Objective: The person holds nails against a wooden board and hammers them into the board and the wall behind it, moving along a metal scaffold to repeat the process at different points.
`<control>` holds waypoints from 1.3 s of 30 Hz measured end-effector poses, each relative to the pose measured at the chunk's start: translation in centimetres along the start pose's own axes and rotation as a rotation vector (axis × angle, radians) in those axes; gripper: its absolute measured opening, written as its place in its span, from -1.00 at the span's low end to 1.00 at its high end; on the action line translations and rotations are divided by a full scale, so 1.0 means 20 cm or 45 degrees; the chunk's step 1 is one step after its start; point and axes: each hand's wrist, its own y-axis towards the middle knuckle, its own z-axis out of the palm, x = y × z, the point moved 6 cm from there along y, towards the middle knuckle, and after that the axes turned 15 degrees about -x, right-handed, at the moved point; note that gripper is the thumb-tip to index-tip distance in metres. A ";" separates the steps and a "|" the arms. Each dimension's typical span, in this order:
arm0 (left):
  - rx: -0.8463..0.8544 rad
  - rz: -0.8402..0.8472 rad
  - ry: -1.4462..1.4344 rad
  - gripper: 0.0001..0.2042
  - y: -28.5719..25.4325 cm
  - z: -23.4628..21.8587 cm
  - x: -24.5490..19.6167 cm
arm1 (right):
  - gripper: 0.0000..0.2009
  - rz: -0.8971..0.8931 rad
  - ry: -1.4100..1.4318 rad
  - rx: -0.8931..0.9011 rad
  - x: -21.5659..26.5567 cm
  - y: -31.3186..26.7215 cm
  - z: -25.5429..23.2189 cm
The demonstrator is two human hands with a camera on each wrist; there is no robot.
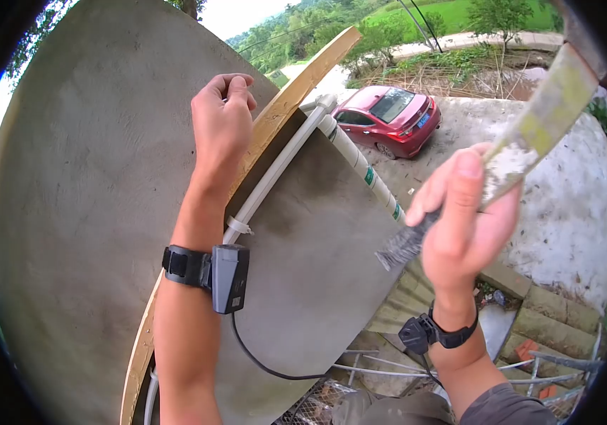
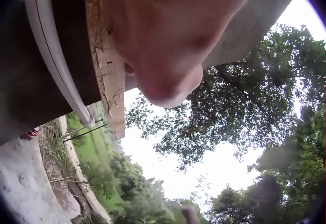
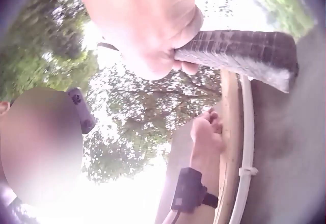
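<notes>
My left hand (image 1: 225, 117), fingers curled in with the thumb against them, is at the edge of a long wooden board (image 1: 296, 81) fixed along a grey cement surface. Anything inside those fingers is hidden. In the left wrist view the fist (image 2: 168, 81) overlaps the side of the board (image 2: 109, 76). Farther right, my right hand (image 1: 462, 212) grips a hammer-like tool (image 1: 551, 117) with a flat, stained, yellowish shaft. Its upper end meets the frame edge. The dark, ribbed grip (image 3: 239, 56) sticks out below the hand.
A white pipe (image 1: 282, 166) runs beside the board, joining a wrapped pipe (image 1: 360, 163). Grey cement walls (image 1: 91, 177) flank the board. Below are a red car (image 1: 395, 117), mossy steps (image 1: 558, 326) and metal rails (image 1: 540, 358). A cable (image 1: 264, 365) hangs from the left wrist camera.
</notes>
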 end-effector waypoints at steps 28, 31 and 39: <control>-0.012 0.030 0.010 -0.74 0.00 0.00 0.00 | -0.80 -0.096 -0.116 0.031 -0.22 -0.09 -0.03; -0.027 0.033 0.023 -0.74 0.01 -0.01 -0.01 | -0.80 0.455 -0.781 0.642 -0.38 -0.15 0.01; -0.018 0.008 0.005 -0.74 -0.01 -0.01 -0.01 | -0.79 -0.079 -0.108 0.153 0.16 0.24 0.00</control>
